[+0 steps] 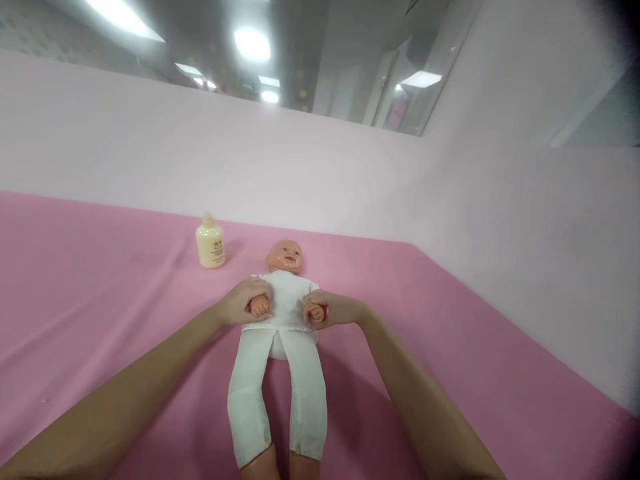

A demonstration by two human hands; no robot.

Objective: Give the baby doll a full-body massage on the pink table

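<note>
1. Pink sheet [100, 320], baby doll [285, 300] lying face up on it in white clothes, cream bottle [210, 243] just beside its head.
2. Left hand [245, 303] and right hand [327, 310] are each closed round a doll wrist.
3. Looks like the arm-holding step; the next move probably wants a gentle, even grip.

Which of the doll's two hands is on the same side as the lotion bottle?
The doll's hand held by the person's left hand; it lies on the bottle's side. The other doll hand, in the right hand, lies farther away.
</note>
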